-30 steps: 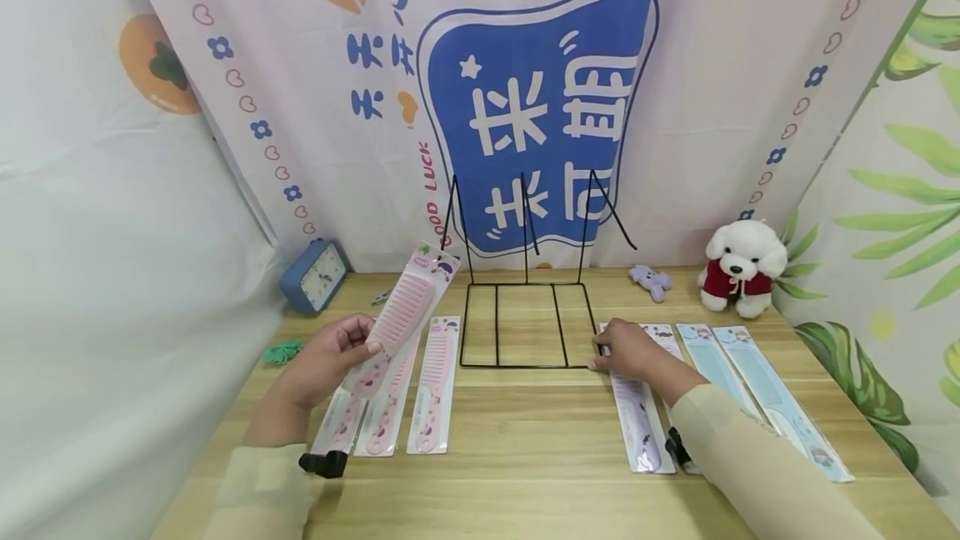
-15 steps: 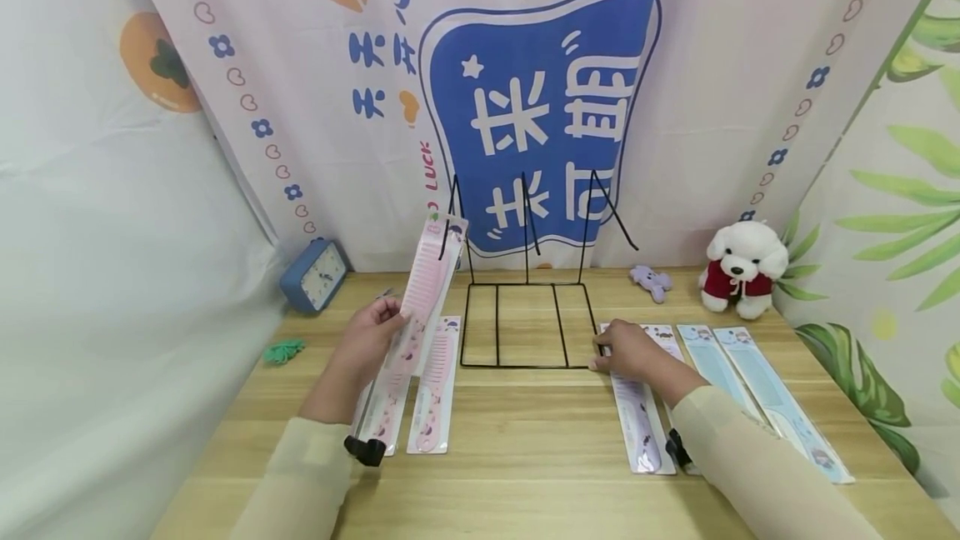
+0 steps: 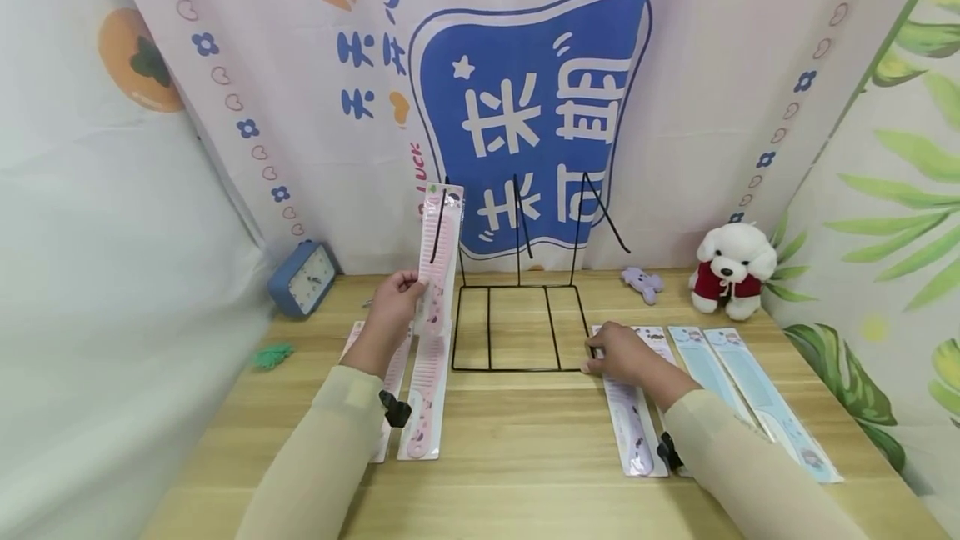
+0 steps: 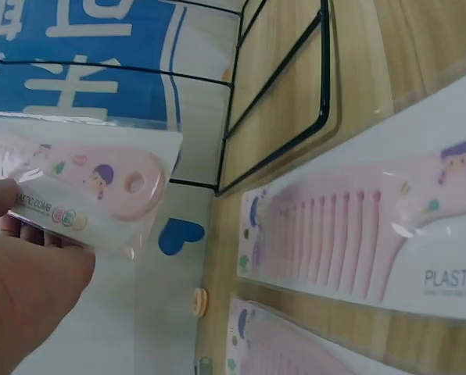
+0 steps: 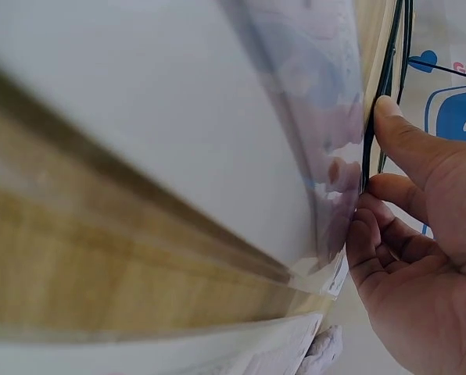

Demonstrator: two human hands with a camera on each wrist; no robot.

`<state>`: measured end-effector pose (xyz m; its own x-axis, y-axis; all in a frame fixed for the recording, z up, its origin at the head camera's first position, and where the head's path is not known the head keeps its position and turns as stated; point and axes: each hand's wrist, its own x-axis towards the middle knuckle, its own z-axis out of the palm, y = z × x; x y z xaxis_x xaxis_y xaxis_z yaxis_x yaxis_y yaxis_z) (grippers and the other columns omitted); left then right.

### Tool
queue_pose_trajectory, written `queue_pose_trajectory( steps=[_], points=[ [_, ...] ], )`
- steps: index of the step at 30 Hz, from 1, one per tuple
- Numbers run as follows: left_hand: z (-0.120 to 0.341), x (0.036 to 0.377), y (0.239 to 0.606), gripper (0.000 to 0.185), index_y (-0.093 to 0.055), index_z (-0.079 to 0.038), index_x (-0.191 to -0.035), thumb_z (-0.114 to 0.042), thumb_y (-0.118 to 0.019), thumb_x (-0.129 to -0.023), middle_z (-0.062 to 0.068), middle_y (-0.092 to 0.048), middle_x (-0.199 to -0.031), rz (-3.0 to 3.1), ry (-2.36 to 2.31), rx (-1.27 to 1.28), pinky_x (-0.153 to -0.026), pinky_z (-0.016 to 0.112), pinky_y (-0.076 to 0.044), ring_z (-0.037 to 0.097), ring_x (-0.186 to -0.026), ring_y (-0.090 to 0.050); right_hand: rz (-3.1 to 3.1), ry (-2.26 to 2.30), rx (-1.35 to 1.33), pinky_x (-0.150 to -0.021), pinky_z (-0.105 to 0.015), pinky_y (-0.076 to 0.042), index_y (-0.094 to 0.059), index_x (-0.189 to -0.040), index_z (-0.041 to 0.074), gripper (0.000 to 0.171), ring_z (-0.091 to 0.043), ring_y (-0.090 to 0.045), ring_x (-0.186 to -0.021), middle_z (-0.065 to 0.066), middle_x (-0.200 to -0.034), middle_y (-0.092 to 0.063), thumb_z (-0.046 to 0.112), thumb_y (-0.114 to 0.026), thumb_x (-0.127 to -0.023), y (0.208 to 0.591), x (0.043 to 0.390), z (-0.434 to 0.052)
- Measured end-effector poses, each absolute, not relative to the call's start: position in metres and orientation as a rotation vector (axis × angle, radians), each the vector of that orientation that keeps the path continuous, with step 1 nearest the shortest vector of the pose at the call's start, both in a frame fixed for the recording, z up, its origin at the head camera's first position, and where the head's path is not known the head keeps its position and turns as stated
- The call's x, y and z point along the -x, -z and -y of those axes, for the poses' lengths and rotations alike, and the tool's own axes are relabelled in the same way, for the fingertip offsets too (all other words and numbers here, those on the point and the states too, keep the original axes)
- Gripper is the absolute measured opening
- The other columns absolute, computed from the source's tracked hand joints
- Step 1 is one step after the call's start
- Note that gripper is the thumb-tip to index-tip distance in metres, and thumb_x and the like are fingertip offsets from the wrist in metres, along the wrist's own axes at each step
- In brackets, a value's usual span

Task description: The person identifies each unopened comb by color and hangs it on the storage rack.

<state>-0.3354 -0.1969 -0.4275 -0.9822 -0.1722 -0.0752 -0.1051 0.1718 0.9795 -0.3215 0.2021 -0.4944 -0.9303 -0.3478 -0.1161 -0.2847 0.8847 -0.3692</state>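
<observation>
The left hand (image 3: 393,298) pinches a packaged pink comb (image 3: 438,261) near its lower half and holds it upright, its top edge right at the tip of the leftmost prong of the black wire rack (image 3: 517,327). In the head view the prong's tip crosses the top of the pack, but I cannot tell whether the hang-hole has caught on it. The right hand (image 3: 622,352) rests at the rack's front right corner, fingers curled against the wire of the base, apparently steadying it. To my eye the step in hand is hanging this comb on the left prong. The next move calls for lining the small hole at the pack's head with the prong's tip and sliding the pack down the wire, while the other hand keeps the light frame from shifting. More pink comb packs (image 3: 423,394) lie flat on the tabletop (image 3: 525,457) left of the rack. A purple comb pack (image 3: 633,419) and blue comb packs (image 3: 757,394) lie to its right.
</observation>
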Motion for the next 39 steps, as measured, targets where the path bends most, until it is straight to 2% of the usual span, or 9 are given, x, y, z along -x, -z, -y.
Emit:
queue_pose_trajectory(
  steps=[4,7,17,23,30,35,39],
  points=[
    [0.198,0.35,0.436,0.031,-0.062,-0.004,-0.139,-0.023,-0.06,-0.114,0.014,-0.064,-0.136,2.372,1.949,-0.315,-0.109,0.039,-0.056,0.024,-0.118,-0.062,-2.87,0.517,0.476,-0.121,-0.061,-0.047,-0.068,-0.144,-0.003,0.059,-0.048,-0.06,-0.138,-0.027,-0.143,-0.065,0.029,-0.084,-0.097,0.495,0.323,-0.2],
    [0.196,0.358,0.441,0.03,-0.063,-0.004,-0.136,-0.023,-0.061,-0.113,0.014,-0.065,-0.135,2.372,1.927,-0.305,-0.11,0.041,-0.055,0.025,-0.118,-0.062,-2.873,0.508,0.476,-0.121,-0.061,-0.048,-0.068,-0.144,-0.003,0.06,-0.049,-0.06,-0.138,-0.028,-0.144,-0.065,0.03,-0.084,-0.097,0.495,0.323,-0.201],
    [0.183,0.379,0.45,0.024,-0.064,0.003,-0.127,-0.015,-0.064,-0.11,0.012,-0.065,-0.121,2.277,1.944,-0.229,-0.096,0.029,-0.053,0.019,-0.106,-0.058,-2.87,0.51,0.46,-0.12,-0.059,-0.048,-0.067,-0.145,-0.002,0.06,-0.047,-0.061,-0.138,-0.026,-0.143,-0.065,0.031,-0.084,-0.098,0.494,0.324,-0.201],
    [0.181,0.387,0.45,0.029,-0.064,0.004,-0.133,-0.016,-0.062,-0.112,0.016,-0.066,-0.13,2.3,1.939,-0.22,-0.108,0.036,-0.052,0.022,-0.115,-0.059,-2.869,0.509,0.453,-0.12,-0.059,-0.049,-0.067,-0.146,-0.001,0.061,-0.047,-0.061,-0.137,-0.025,-0.143,-0.065,0.032,-0.084,-0.098,0.495,0.324,-0.202],
    [0.18,0.393,0.454,0.031,-0.064,0.006,-0.134,-0.015,-0.062,-0.112,0.018,-0.065,-0.132,2.281,1.959,-0.218,-0.11,0.038,-0.051,0.025,-0.119,-0.058,-2.88,0.514,0.453,-0.121,-0.06,-0.048,-0.068,-0.145,-0.001,0.058,-0.048,-0.06,-0.139,-0.027,-0.145,-0.064,0.031,-0.083,-0.099,0.498,0.324,-0.203],
    [0.178,0.396,0.456,0.031,-0.065,0.001,-0.135,-0.02,-0.062,-0.112,0.019,-0.064,-0.144,2.335,1.932,-0.276,-0.12,0.044,-0.049,0.03,-0.132,-0.058,-2.875,0.509,0.477,-0.12,-0.061,-0.048,-0.067,-0.146,-0.002,0.06,-0.049,-0.06,-0.138,-0.028,-0.145,-0.064,0.031,-0.083,-0.099,0.497,0.323,-0.203],
    [0.177,0.4,0.457,0.031,-0.066,-0.002,-0.135,-0.022,-0.063,-0.112,0.017,-0.065,-0.144,2.377,1.899,-0.281,-0.119,0.044,-0.05,0.031,-0.133,-0.059,-2.877,0.513,0.454,-0.121,-0.06,-0.047,-0.066,-0.147,-0.001,0.06,-0.049,-0.059,-0.139,-0.028,-0.146,-0.063,0.032,-0.082,-0.099,0.496,0.323,-0.203]
  ],
)
